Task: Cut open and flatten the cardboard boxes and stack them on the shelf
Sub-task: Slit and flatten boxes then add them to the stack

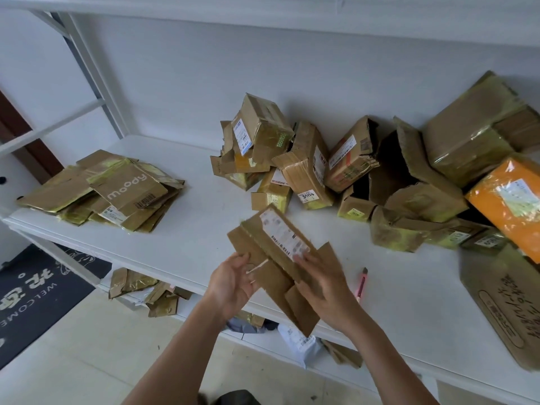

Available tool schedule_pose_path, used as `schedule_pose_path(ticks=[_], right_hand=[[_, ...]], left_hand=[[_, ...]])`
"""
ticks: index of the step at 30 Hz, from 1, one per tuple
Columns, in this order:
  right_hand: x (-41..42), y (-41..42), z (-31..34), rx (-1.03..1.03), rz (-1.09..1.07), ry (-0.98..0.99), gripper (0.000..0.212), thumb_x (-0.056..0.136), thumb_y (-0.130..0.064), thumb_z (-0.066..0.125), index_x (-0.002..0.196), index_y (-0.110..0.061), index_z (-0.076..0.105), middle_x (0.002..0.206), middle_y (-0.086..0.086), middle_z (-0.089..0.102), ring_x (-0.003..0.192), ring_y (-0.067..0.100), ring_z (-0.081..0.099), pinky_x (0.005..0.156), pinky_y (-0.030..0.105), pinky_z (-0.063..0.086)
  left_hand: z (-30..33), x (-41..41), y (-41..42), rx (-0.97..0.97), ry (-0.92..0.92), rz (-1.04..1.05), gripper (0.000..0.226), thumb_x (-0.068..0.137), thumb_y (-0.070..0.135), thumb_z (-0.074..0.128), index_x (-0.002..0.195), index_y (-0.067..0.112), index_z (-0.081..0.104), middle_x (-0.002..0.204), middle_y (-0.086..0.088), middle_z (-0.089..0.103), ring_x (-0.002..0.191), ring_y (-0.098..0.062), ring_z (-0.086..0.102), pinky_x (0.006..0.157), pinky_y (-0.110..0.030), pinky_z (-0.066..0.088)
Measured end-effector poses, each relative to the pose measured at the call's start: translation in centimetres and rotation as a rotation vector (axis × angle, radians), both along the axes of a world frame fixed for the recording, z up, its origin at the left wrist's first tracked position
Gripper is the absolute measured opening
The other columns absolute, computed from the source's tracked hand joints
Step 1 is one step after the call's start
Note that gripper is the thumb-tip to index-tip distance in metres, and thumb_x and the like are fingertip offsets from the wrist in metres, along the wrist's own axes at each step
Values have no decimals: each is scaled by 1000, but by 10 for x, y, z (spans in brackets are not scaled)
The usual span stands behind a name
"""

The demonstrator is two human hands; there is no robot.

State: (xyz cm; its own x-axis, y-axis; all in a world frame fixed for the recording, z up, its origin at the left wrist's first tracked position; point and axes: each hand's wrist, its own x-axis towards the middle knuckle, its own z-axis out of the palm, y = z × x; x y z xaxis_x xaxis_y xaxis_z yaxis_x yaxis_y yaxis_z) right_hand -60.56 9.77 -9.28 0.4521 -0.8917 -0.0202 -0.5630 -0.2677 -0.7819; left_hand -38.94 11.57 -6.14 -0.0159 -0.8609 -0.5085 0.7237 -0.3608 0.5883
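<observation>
Head view: the person holds a flattened cardboard box [277,258] in both hands above the front edge of the white shelf [187,235]. The left hand [233,283] cups the lower-left flap from beneath, fingers curled up round its edge. The right hand [324,285] presses on top of the right side, thumb near the white shipping label [285,235], fingers appearing to wrap the edge, though the underside is hidden. The piece is already opened out; flaps splay at both ends.

Key relation: the box's long axis runs diagonally, from upper-left far end to lower-right near end. The stack of flattened boxes [108,191] sits well apart to the left and a bit further back on the same shelf, its top sheet printed "moody". So the left hand is the nearer one to the stack; the likely next move is a carry leftward and away from the body, probably with a turn to lie the piece flat along the stack.

The pile of uncut boxes [365,171] lies to the right and behind the hands, an orange parcel [508,200] at its right end. A pink utility knife [361,285] rests on the shelf just right of the right hand, not held. Cardboard scraps [146,290] lie on a lower level below the shelf; a dark doormat [38,290] is on the floor at left.
</observation>
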Motion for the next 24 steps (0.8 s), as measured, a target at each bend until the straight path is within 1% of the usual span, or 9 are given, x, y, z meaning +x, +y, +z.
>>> schedule_pose_path(ticks=[2,4,8,11,13,17,19,21,24], right_hand=[[-1,-1,-27,87,81,268,49,102,-52,34,150,-50,23,162,-23,-6,152,10,-8,121,61,7],[1,3,-51,123,134,478,47,102,-57,23,148,-49,25,160,-26,-13,150,13,-21,118,63,-3],[18,5,-64,88,12,498,37,105,-50,23,129,-35,46,162,-16,13,152,15,-11,119,60,2],[39,2,-61,57,-92,544,37,103,-51,24,127,-28,40,149,-6,25,152,23,1,117,63,13],[52,4,-63,34,-117,614,50,103,-54,22,145,-29,26,148,-2,18,152,28,-2,115,69,11],[59,15,-76,-67,-147,746,65,96,-61,0,157,-38,3,164,4,2,151,31,-12,117,63,-9],[59,17,-73,-114,-154,764,67,95,-59,2,156,-36,18,166,9,8,152,35,5,117,65,-1],[61,16,-71,-157,-172,740,64,97,-56,16,148,-31,43,157,10,35,144,37,33,112,67,20],[61,15,-76,-131,-152,735,64,97,-56,14,150,-31,40,158,5,32,146,34,29,114,64,16]], left_hand=[[-14,9,6,149,-52,72,20,92,10,37,93,6,56,80,-13,60,70,-26,59,72,-38,54],[-29,21,12,264,-129,159,28,89,18,38,98,3,59,87,-16,60,80,-30,56,83,-42,48],[-47,37,12,405,-379,239,30,98,25,47,106,-1,59,98,-18,63,87,-32,60,82,-40,50],[-55,40,3,377,-1135,64,38,95,17,57,131,4,51,126,-15,58,111,-33,58,90,-42,49],[-53,42,-5,202,-1448,-70,45,96,22,58,139,12,48,141,-9,50,125,-27,51,101,-41,44],[-64,43,-25,-103,-1689,-575,53,106,32,32,156,23,19,164,3,9,151,-21,11,122,-47,10],[-79,41,-22,-163,-1807,-834,60,102,45,9,157,23,-2,163,3,-11,152,-22,-6,122,-48,-1],[-96,37,-13,-138,-1904,-919,65,98,50,-1,154,21,-18,161,1,-23,150,-22,-16,123,-46,-3],[-109,31,-7,-110,-2011,-904,73,88,59,-21,149,20,-29,157,0,-34,146,-25,-27,122,-46,-6]])
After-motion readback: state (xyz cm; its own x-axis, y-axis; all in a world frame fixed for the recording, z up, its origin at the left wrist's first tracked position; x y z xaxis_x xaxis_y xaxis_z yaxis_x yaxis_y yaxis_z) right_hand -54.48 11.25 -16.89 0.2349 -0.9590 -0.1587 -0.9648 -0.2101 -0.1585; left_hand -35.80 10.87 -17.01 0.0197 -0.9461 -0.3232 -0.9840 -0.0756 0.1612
